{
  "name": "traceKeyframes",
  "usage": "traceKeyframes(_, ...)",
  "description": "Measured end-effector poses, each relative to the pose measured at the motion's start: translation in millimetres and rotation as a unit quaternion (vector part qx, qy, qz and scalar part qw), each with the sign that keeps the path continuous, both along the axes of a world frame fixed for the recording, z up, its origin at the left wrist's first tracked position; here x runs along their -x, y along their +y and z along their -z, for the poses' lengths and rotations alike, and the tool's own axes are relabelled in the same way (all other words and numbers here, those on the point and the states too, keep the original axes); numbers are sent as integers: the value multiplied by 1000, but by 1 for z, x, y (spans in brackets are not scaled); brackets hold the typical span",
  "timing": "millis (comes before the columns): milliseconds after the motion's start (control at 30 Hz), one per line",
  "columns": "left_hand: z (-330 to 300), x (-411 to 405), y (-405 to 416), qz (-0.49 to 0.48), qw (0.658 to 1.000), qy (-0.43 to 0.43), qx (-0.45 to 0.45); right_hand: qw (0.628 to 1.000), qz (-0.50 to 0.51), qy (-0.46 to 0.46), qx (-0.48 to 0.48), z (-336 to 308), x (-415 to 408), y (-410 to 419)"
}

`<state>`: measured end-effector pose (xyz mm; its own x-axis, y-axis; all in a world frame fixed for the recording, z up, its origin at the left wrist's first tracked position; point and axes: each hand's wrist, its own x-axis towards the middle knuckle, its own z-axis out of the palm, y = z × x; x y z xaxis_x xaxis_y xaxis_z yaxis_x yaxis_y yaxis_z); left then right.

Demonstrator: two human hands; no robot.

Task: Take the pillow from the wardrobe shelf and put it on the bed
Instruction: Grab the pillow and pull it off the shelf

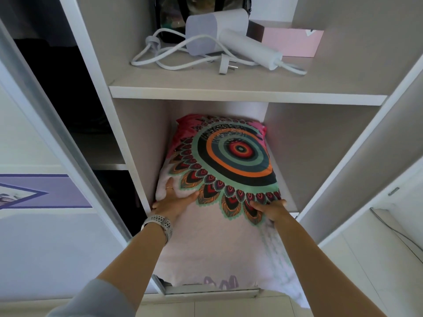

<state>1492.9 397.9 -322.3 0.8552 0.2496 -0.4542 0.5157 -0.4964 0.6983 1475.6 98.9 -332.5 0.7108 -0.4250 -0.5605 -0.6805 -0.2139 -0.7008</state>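
Gripping pillow (229, 161) at shelf (287, 197) front edge: left hand (174, 202) spread flat, right hand (270, 209) curled into fabric.

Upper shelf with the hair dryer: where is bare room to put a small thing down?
Bare: the front strip between the cord and the shelf edge, and the right end in front of the pink box. Crowded: around the hair dryer.
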Motion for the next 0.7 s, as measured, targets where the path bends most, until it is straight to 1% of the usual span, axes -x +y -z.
traceKeyframes(100,10,-4,-2,-14,999,-32,8,1000,14,19,19,9,-6,2)
traceKeyframes(167,17,-6,0,-12,996,-69,51,999,28,15,44,14,-10,2)
traceKeyframes(233,21,-9,2,-6,994,-82,73,997,37,18,69,14,-15,3)
traceKeyframes(333,25,-13,3,12,996,-79,39,992,37,34,112,11,-21,4)
traceKeyframes(400,30,-17,3,22,996,-81,11,991,38,32,121,12,-25,3)
traceKeyframes(567,39,-24,4,39,996,-81,-10,995,50,-6,91,22,-28,4)
traceKeyframes(700,41,-21,2,37,994,-103,-13,995,39,-34,80,24,-25,4)
